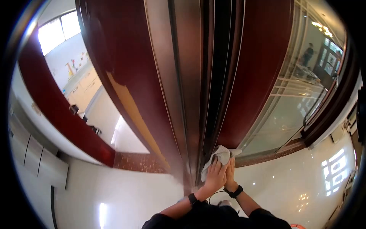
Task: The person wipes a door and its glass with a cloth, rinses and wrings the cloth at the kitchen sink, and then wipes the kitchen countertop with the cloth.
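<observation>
Cloth: the pale, crumpled cloth is lying against the foot of the dark grooved frame, bunching beneath and beyond your left fingers, with one corner poking out to the right past your right fingertips.
Left hand: your left hand is pressing on the cloth, its fingers extending over the fabric and sitting close together; you are not pinching a fold that shows.
Right hand: your right hand is resting just beside the left one, fingers pointing toward the cloth's right part; the left hand is partly covering it, so I cannot tell how it is gripping.
Wristbands: you are wearing a black band on the left wrist and another on the right wrist.
Red panels: one red panel is standing right of the frame; another is standing left of it, showing a tan patch along its outer edge.
Glass: a glass panel is standing beyond the right red panel, with a person showing small in it.
Floor: the shiny pale floor is spreading out on both sides of the frame's foot, meeting a speckled reddish sill to the right.
</observation>
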Demonstrator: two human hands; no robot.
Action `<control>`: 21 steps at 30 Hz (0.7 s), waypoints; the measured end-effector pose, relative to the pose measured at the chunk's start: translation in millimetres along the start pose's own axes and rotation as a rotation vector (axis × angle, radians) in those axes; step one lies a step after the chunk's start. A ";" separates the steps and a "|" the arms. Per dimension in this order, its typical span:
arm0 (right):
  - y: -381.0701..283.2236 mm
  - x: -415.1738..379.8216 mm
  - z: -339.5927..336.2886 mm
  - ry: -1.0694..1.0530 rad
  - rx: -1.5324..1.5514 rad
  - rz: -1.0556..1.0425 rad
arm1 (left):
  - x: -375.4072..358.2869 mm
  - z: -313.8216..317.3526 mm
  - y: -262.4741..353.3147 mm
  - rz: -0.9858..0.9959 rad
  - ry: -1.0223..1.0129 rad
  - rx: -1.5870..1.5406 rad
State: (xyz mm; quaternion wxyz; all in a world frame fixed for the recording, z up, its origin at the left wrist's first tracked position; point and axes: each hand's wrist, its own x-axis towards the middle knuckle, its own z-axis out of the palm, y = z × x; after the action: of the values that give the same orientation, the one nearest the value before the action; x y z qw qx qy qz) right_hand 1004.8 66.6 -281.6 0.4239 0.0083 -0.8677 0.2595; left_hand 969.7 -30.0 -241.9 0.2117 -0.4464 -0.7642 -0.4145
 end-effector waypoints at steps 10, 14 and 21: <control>-77.7 150.0 -57.2 0.366 -0.157 -0.140 | 128.4 -101.3 53.1 0.195 0.066 -0.377; -60.3 121.6 -35.8 0.362 -0.212 -0.119 | 102.4 -85.6 39.1 0.200 0.032 -0.280; -10.5 19.3 21.7 0.072 -0.106 0.236 | 20.8 -15.5 -26.1 0.146 -0.213 -0.157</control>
State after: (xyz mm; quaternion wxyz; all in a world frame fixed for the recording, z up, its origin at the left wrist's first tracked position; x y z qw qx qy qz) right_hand 979.1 51.6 -273.7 0.4212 -0.1257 -0.8593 0.2613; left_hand 936.0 -39.0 -230.3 0.1236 -0.5572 -0.7133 -0.4068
